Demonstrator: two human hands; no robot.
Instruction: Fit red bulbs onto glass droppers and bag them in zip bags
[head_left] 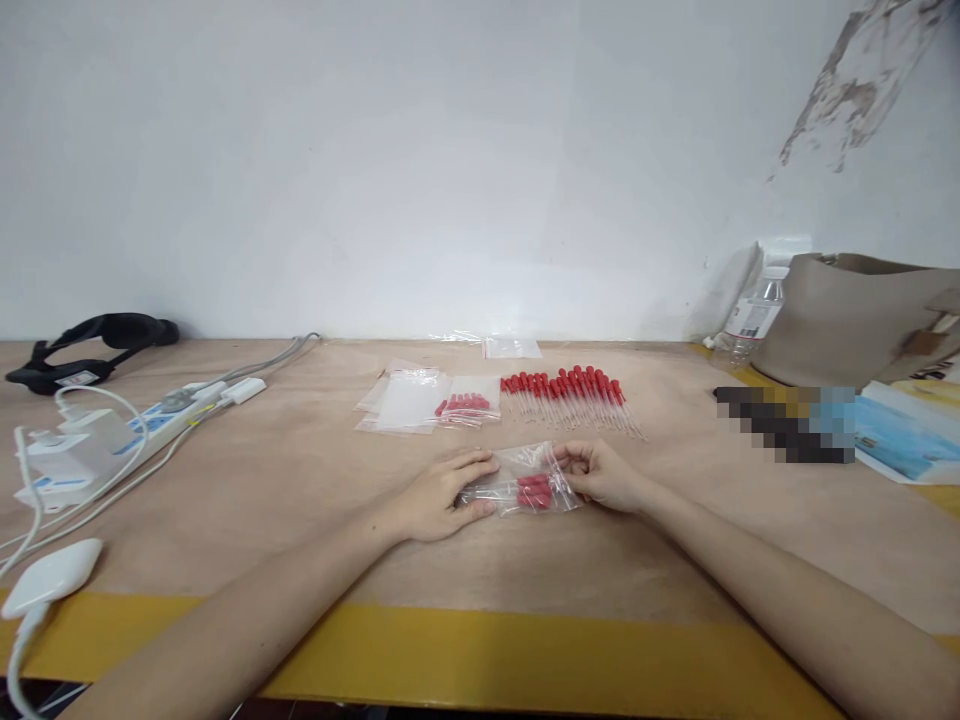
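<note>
A clear zip bag (517, 462) lies on the table in front of me, with a few red-bulbed droppers (534, 491) inside, their bulbs toward the right. Its left end is between the thumb and fingers of my left hand (446, 493), which rests low over the table. My right hand (600, 475) pinches the bag's right edge by the red seal line; some fingertips are hidden. Just beyond, loose droppers (574, 390) with red bulbs lie in a row. To their left is a filled bag (469, 403) showing red bulbs, beside a stack of flat bags (409, 400).
A power strip (161, 420) with chargers and cables is on the left, near a black headset-like strap (105, 345). At right are a plastic bottle (754, 315), a grey-beige bag (847, 310) and a blue packet (911, 435). One flat bag (512, 348) lies by the wall.
</note>
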